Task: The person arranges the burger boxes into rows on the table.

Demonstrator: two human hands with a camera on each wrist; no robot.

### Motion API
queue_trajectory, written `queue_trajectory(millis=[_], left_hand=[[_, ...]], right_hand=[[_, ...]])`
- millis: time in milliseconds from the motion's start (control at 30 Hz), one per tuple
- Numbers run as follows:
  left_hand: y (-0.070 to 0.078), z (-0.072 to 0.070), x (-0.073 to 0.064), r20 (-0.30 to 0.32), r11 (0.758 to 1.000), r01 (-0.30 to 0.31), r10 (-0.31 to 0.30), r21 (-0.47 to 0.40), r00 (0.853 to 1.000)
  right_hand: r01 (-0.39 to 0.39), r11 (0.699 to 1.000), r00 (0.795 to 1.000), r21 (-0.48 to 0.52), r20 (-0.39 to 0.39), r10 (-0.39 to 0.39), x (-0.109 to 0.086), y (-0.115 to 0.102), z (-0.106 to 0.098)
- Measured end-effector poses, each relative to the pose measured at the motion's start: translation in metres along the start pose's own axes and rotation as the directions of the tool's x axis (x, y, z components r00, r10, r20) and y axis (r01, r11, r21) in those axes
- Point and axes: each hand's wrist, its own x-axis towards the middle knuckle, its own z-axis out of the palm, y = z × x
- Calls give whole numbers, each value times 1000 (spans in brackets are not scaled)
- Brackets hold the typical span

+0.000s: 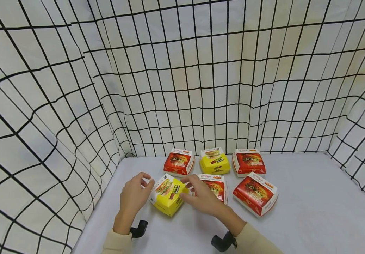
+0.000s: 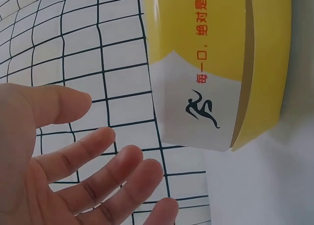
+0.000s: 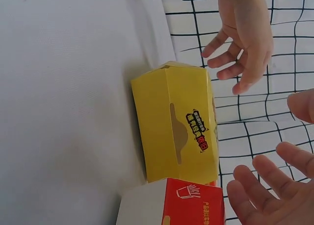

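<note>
A yellow burger box with a burger picture on its lid rests on the white table, angled, between the two hands. My left hand hovers at its left with fingers bent loosely; the left wrist view shows a gap between that hand and the box. My right hand is at the box's right, its fingertips overlapping the box's edge in the head view. In the right wrist view the right hand has spread fingers and holds nothing. A red burger box lies partly hidden behind the right hand.
Along the back stand a red box, a yellow box and another red box. One more red box sits at an angle on the right. Black netting over white sheeting encloses the table at the back and sides.
</note>
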Motion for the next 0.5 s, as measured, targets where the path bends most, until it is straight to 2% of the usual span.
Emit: queue_trajectory(millis=[233,500], left_hand=[[-5,0,-1,95,999,10,-14,48,995],[-12,4,2,126,999,-5,-1,40,992]], right_hand=[[-43,998,999,-51,23,44,6,-1,8],[-73,990,997,-119,23,77,17,-4,16]])
